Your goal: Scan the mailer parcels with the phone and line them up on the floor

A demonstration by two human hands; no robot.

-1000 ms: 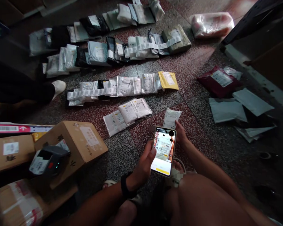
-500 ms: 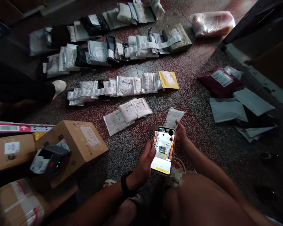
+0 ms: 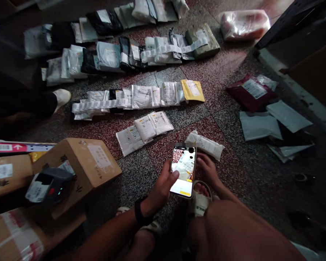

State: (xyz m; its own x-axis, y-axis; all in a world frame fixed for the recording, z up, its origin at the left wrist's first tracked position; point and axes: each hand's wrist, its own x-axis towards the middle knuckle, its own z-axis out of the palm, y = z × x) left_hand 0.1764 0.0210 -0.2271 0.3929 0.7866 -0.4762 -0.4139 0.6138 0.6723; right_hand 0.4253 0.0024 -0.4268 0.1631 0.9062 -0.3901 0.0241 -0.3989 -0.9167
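My left hand (image 3: 164, 181) is closed around a lit smartphone (image 3: 182, 171), thumb over the lower left of its screen. The phone shows a camera view of a labelled parcel. Close to the phone's right edge is my right hand (image 3: 208, 170), its fingers stretched out and apart, some fingertips partly hidden at the phone. Just beyond both hands a white parcel bag (image 3: 208, 144) lies slanted on the floor, its near left part covered by the phone. No grip of the right hand on it shows.
A short row of white parcels (image 3: 144, 129) lies ahead, with longer rows (image 3: 142, 97) beyond. Cartons (image 3: 83, 163) at left carry a dark handheld label printer (image 3: 50, 185). Loose mailers (image 3: 260, 125) lie at right. Another person's shoe (image 3: 62, 98) stands at left.
The white parcel bag has turned from roughly upright to slanting rightward. My right hand has let go of it and drawn back toward the phone. The view has shifted slightly.
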